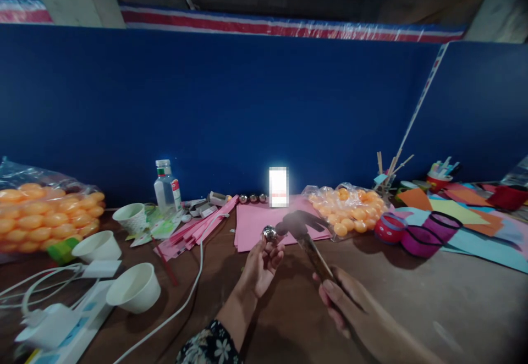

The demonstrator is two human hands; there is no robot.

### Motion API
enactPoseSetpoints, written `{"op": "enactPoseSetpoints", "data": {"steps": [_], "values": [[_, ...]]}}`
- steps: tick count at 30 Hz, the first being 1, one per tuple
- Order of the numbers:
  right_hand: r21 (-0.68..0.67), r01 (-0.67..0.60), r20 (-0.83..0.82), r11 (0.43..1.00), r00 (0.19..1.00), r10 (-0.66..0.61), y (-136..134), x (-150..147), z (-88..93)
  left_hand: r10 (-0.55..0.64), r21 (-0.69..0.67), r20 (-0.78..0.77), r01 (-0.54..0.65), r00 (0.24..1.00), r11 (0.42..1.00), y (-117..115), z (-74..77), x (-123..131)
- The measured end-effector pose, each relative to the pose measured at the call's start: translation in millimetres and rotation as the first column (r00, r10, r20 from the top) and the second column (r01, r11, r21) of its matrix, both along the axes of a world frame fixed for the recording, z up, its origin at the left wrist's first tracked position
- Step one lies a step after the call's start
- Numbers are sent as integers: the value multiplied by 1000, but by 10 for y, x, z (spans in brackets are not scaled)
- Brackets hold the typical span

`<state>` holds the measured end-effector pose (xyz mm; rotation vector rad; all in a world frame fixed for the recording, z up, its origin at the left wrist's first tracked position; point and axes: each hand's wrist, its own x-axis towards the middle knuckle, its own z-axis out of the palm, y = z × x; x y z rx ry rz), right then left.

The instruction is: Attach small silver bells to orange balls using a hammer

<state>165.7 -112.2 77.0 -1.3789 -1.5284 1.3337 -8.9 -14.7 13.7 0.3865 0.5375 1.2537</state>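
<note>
Near the middle of the view, my left hand holds a shiny metal ball at its fingertips, palm turned up. My right hand is wrapped round the handle of a claw hammer. The hammer's head is tilted toward the ball, just right of it; whether the two touch I cannot tell. Behind them lies pink paper on the brown table. Several more metal balls stand in a row along its back edge, beside a bright pixelated patch.
Bags of orange balls stand left and right. White cups, a power strip and a clear bottle are at the left, with a white cable crossing the table. Coloured paper and purple cups lie right. A blue partition rises behind.
</note>
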Motion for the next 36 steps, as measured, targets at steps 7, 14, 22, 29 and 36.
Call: {"op": "enactPoseSetpoints", "data": {"steps": [7,14,22,29,36], "values": [[17,-16,12,1000,1000,16,19,-11,3,-59,12,87,58,994,998,0,-9,-19],[33,22,-14,999,1000,-22,5,1,38,30,16,130,-32,991,999,11,20,-19],[21,-13,3,1000,1000,13,24,-11,-43,97,-9,64,-97,993,995,24,-78,-14],[13,-8,-32,1000,999,9,22,-19,-47,71,24,91,-74,993,997,37,-56,-8],[-4,8,-62,1000,998,-8,21,-41,-61,52,9,133,-54,990,999,32,-59,-9]]}}
